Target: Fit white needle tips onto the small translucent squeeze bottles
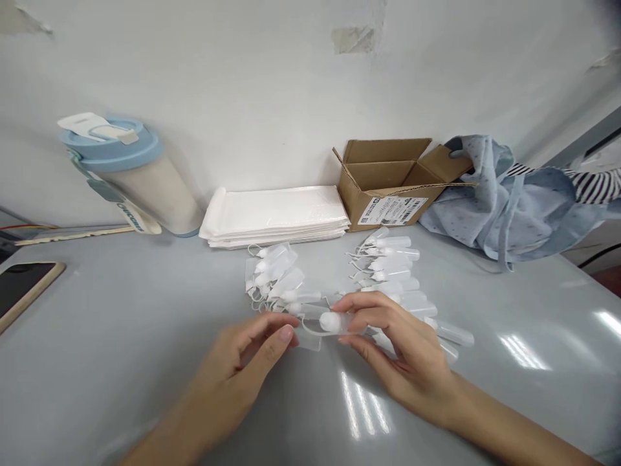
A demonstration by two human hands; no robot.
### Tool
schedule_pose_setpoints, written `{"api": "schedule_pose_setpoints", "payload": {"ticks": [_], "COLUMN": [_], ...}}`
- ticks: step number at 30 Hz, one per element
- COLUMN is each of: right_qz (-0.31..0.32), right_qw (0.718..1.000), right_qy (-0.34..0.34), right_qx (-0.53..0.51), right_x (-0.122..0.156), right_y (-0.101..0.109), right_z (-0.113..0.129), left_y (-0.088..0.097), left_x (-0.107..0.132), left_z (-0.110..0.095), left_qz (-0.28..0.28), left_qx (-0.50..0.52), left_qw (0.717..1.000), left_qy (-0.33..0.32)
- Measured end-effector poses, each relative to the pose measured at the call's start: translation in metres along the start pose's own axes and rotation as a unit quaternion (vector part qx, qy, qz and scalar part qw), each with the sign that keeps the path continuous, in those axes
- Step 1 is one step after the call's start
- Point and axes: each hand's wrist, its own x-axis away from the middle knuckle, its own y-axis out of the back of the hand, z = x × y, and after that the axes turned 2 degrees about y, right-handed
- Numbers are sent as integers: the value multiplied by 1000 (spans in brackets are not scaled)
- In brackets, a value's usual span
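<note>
My right hand (392, 343) holds a small translucent squeeze bottle (330, 322) between thumb and fingers, its white cap end pointing left. A thin clear strap (310, 331) curves from the bottle toward my left hand (266, 353). The thumb and index finger of my left hand are pinched together beside the strap's loop; whatever is between them is hidden. Just behind those fingertips shows a clear, flat-looking plastic piece (309, 339). One pile of similar bottles (276, 265) lies beyond my left hand. Another group of bottles (392, 272) lies in a column, partly covered by my right hand.
Against the wall stand a tumbler (150, 175) with a blue lid, a stack of white packets (276, 210) and an open cardboard box (388, 188). Bluish patterned cloth (514, 207) lies at the right. A phone (24, 288) rests on the grey table (121, 323) at the left.
</note>
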Motion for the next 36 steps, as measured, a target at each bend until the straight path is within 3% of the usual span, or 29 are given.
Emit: {"api": "schedule_pose_setpoints", "payload": {"ticks": [3, 6, 12, 25, 32, 36], "right_qz": [2, 4, 13, 13, 4, -5], "right_qw": [999, 997, 998, 998, 998, 998], "right_qy": [-21, -47, -29, 29, 54, 68], "right_qx": [-39, -63, -52, -49, -20, 3], "right_x": [2, 2, 2, 2, 5, 6], "right_y": [-3, -4, -6, -3, -4, -6], "right_z": [1, 2, 6, 10, 7, 3], "left_y": [1, 1, 3, 1, 3, 4], "left_x": [-3, -3, 0, -1, 1, -1], "left_z": [1, 2, 2, -2, 1, 3], "left_qz": [92, 119, 130, 97, 179, 189], "left_qx": [30, 80, 159, 196, 178, 162], "left_qw": [995, 990, 979, 974, 965, 967], "left_qy": [2, 12, 8, 55, 65, 57]}}
